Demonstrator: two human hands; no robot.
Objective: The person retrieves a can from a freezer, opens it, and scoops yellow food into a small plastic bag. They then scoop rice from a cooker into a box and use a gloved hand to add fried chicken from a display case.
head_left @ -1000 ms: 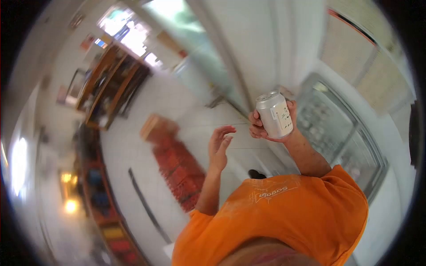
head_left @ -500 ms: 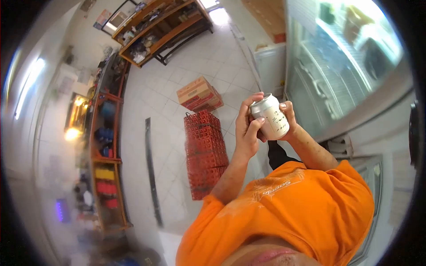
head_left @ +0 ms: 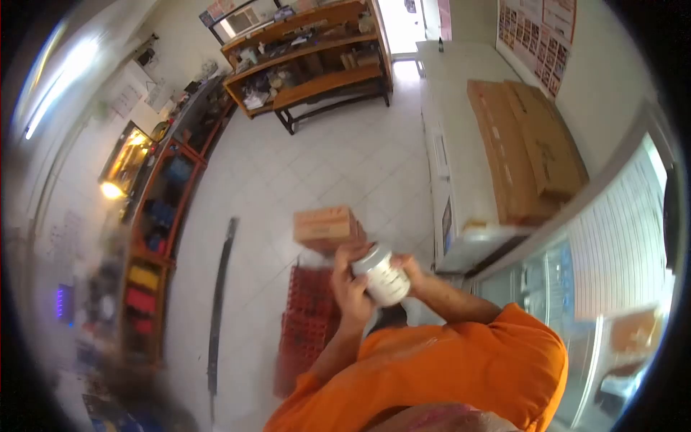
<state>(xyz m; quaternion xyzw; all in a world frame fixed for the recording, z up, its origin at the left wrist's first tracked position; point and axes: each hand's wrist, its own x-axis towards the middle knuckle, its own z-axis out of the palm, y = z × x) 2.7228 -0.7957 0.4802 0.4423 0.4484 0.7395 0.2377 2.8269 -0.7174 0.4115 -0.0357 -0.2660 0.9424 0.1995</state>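
A cream-white drinks can (head_left: 386, 279) with a silver end and small dark print is held in front of my chest, tilted. My left hand (head_left: 350, 288) wraps round its left side, thumb on the front. On the other side, the fingers of my right hand (head_left: 410, 273) press against the can. The print is blurred. Whether the can is opened cannot be made out. Below the hands is my orange shirt (head_left: 446, 360).
Red crates (head_left: 309, 306) and a cardboard carton (head_left: 324, 225) stand on the tiled floor ahead. A glass-door fridge (head_left: 554, 281) is at right, beside a long white chest freezer (head_left: 461, 108) bearing flat cardboard boxes (head_left: 518, 151). Wooden shelves (head_left: 309, 65) and a bench (head_left: 327, 90) stand at the back.
The view has tilted up and turned, so the freezer and boxes show more. The hands and can appear lower and further left, with both hands still on the can.
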